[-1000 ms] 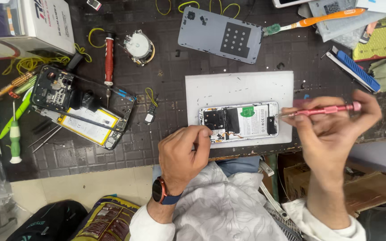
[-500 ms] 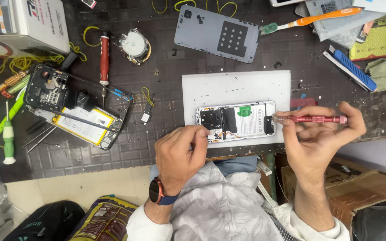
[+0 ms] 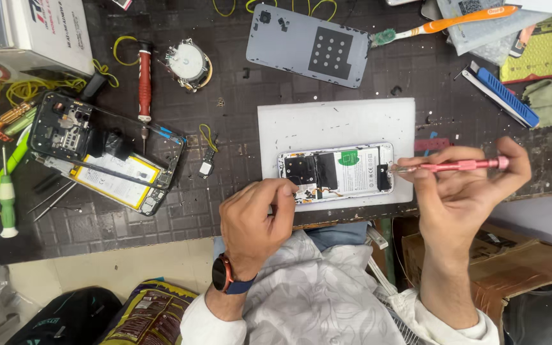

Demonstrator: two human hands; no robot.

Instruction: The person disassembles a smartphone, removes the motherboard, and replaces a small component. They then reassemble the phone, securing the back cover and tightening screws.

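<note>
Right hand (image 3: 464,198) grips pink screwdriver (image 3: 455,167); left hand (image 3: 257,217) pinches opened phone (image 3: 337,171); back cover (image 3: 308,45) beyond.

A dark gridded desk (image 3: 225,96) under even light; pale floor (image 3: 129,268) and a brown cardboard box (image 3: 531,268) lie below its near edge.

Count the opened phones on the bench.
2: one phone on the white mat under both hands, one phone at left among tools. More may be hidden.
</note>
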